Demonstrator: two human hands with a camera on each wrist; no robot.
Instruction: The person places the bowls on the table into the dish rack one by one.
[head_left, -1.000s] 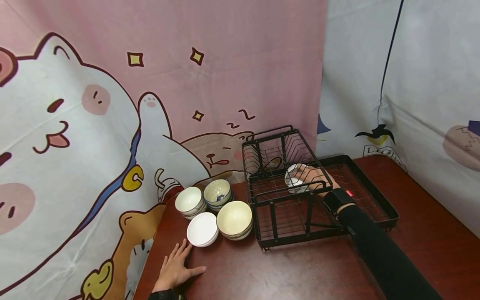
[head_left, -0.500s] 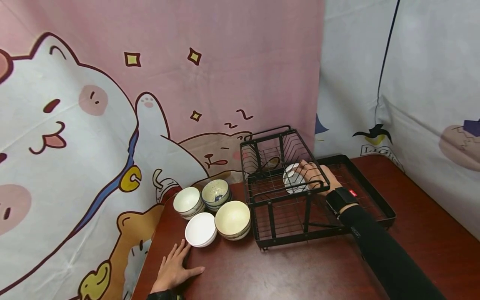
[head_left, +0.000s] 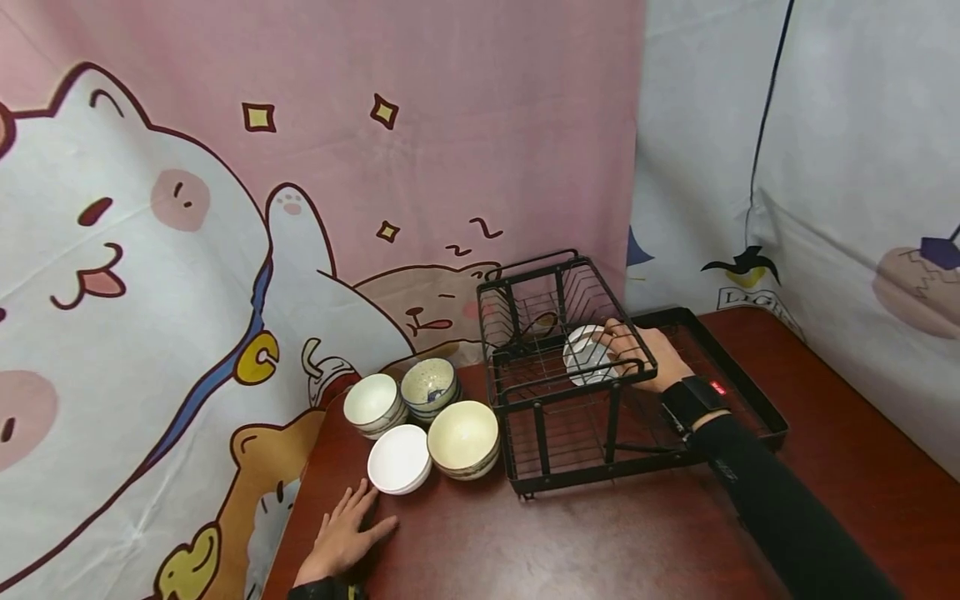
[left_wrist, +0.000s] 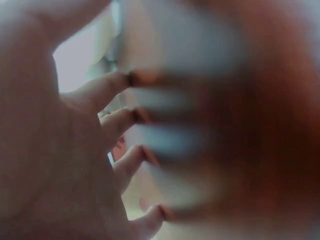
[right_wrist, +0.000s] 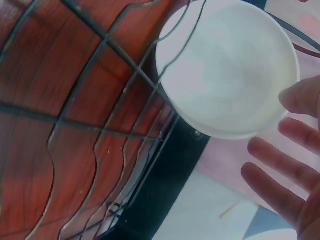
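Place: a cloth-screened tabletop corner; the type of room cannot be told. Evidence: pink cloth printed with cartoon animals (head_left: pixel 450 158) spans upper left to centre; pale grey-white cloth (head_left: pixel 840 142) hangs upper right. Household kitchenware at centre: round cream, white and speckled bowls (head_left: pixel 462 435), black two-tier metal wire rack (head_left: pixel 613 422). Surface: glossy reddish-brown table (head_left: pixel 585 542).

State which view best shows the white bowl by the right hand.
Right wrist: the white bowl appears large, its interior visible. The head view shows it smaller, through the rack; left wrist doesn't show it.
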